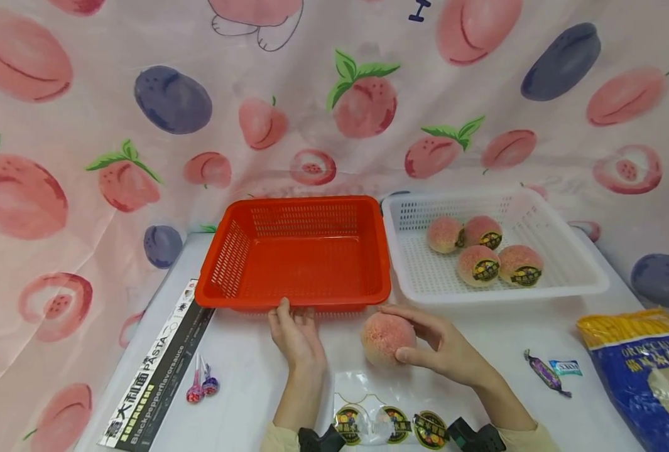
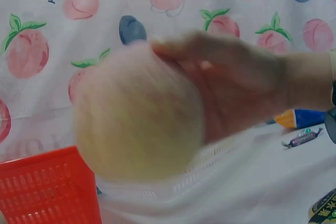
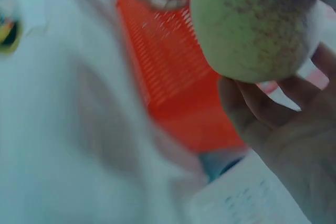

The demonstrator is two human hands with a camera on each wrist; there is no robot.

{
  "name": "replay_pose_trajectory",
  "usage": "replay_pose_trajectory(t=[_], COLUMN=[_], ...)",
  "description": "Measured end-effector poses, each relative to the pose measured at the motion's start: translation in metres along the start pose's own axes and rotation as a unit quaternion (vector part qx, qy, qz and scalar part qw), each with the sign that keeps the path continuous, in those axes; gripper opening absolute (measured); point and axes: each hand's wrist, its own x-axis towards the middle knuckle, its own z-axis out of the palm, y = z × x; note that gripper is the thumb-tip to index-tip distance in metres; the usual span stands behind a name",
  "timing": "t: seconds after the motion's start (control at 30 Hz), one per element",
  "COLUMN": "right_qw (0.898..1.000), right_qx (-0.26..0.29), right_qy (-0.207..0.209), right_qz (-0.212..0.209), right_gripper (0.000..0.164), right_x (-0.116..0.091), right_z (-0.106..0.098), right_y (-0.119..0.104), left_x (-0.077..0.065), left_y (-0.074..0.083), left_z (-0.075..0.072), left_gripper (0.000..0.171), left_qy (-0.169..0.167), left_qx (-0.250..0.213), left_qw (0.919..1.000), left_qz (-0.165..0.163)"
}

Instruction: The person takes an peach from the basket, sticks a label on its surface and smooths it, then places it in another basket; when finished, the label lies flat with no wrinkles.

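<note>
A fuzzy pink and pale-yellow peach [image 1: 387,339] is in my right hand [image 1: 444,342], thumb on its near side and fingers around its far side. It is held up before the gap between the two baskets and fills much of both wrist views. My left hand [image 1: 299,336] holds the front rim of the red plastic basket [image 1: 306,270], palm turned up, thumb at the rim and fingers curled below it. Bare floor shows inside that basket. To its right, a white basket [image 1: 566,276] holds several peaches [image 1: 478,266] with black-and-gold stickers.
A clear sheet of round stickers [image 1: 393,424] lies between my forearms. At left are a long pasta box [image 1: 159,370] and two lollipops [image 1: 203,383]. Small wrapped candies [image 1: 546,373] and a blue-yellow pasta bag [image 1: 645,376] lie at right. A fruit-print cloth hangs behind.
</note>
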Motion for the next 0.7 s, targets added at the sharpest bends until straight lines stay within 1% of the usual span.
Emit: replay_pose_trajectory(t=[0.1, 0.23, 0.37, 0.43, 0.5, 0.53, 0.57, 0.6, 0.63, 0.67, 0.7], right_qw=[1.0, 0.998, 0.995, 0.992, 0.99, 0.989, 0.988, 0.988, 0.987, 0.986, 0.986], right_qx=[0.002, 0.0, -0.017, -0.023, -0.027, -0.028, -0.028, -0.028, -0.029, -0.031, -0.034], right_qy=[-0.01, 0.001, 0.013, 0.015, 0.018, 0.019, 0.021, 0.023, 0.025, 0.026, 0.027], right_qz=[0.027, 0.068, 0.101, 0.119, 0.136, 0.142, 0.148, 0.153, 0.156, 0.159, 0.163], right_gripper=[0.056, 0.055, 0.055, 0.055, 0.055, 0.055, 0.055, 0.054, 0.054, 0.054, 0.055], right_x=[-0.007, -0.011, -0.011, -0.011, -0.01, -0.01, -0.01, -0.01, -0.01, -0.01, -0.01], right_z=[-0.003, -0.006, -0.009, -0.009, -0.008, -0.007, -0.007, -0.006, -0.005, -0.005, -0.004], right_y=[0.014, 0.032, 0.043, 0.045, 0.046, 0.047, 0.047, 0.047, 0.047, 0.047, 0.047], left_x=[0.0, 0.001, 0.001, 0.0, -0.003, -0.004, -0.006, -0.008, -0.01, -0.012, -0.013], left_y=[0.0, 0.0, 0.0, -0.001, -0.002, -0.003, -0.004, -0.005, -0.007, -0.008, -0.009], left_z=[0.0, -0.001, -0.002, -0.004, -0.008, -0.01, -0.012, -0.014, -0.016, -0.018, -0.02], left_gripper=[0.011, 0.012, 0.015, 0.019, 0.022, 0.025, 0.027, 0.031, 0.033, 0.034, 0.034], left_qy=[0.0, -0.003, -0.005, -0.01, -0.03, -0.045, -0.063, -0.086, -0.112, -0.14, -0.17], left_qx=[0.012, 0.021, 0.025, 0.04, 0.081, 0.113, 0.15, 0.187, 0.226, 0.271, 0.317], left_qw=[0.9999, 0.9998, 0.9997, 0.9991, 0.9961, 0.9922, 0.9859, 0.9772, 0.9659, 0.9498, 0.9298], left_qz=[0.002, -0.001, -0.003, -0.007, -0.02, -0.029, -0.039, -0.05, -0.06, -0.069, -0.077])
